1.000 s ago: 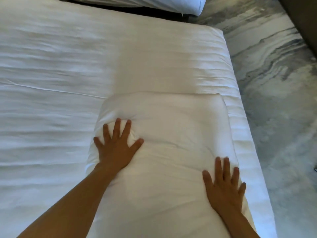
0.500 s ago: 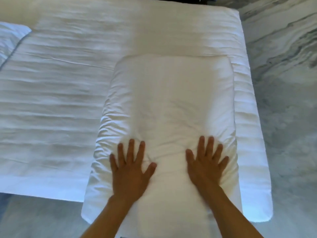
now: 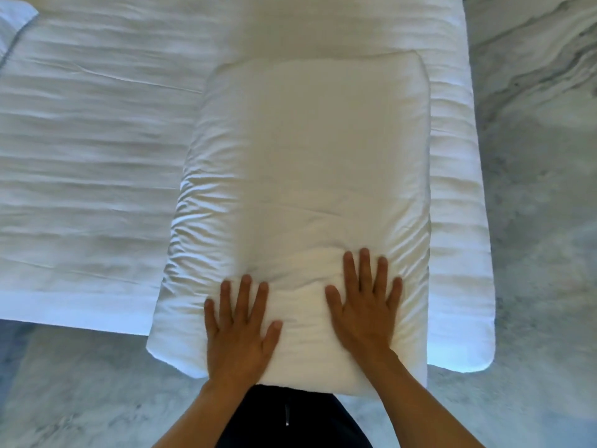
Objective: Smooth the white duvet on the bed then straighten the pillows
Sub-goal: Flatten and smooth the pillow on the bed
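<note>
Since half a second ago, both hands have slid toward the near end of the pillow, and the whole bed sits lower in the head camera's view, so dark clothing now shows at the bottom edge.

Seen from the head camera, a plump white rectangular cotton pillow lies lengthwise on the right part of a bed, on top of the wide white rippled fabric duvet. The pillow's near end hangs past the duvet's near edge, toward the person. The left hand lies flat on the pillow's near left part, palm down, fingers straight and spread, thumb pointing right. The right hand lies flat on the near right part, slightly farther up than the left, fingers also straight and spread. Neither hand curls around anything; both press on the fabric. Creases gather along the pillow's left side and beside the right hand. Both bare forearms reach in from the bottom of the picture.

A strip of duvet shows to the right of the pillow, ending in a rounded near corner. At the far left, a corner of another white pillow is just visible. Grey and white marble-patterned floor surrounds the bed on the right and near sides. The person's dark garment fills the gap between the forearms.
</note>
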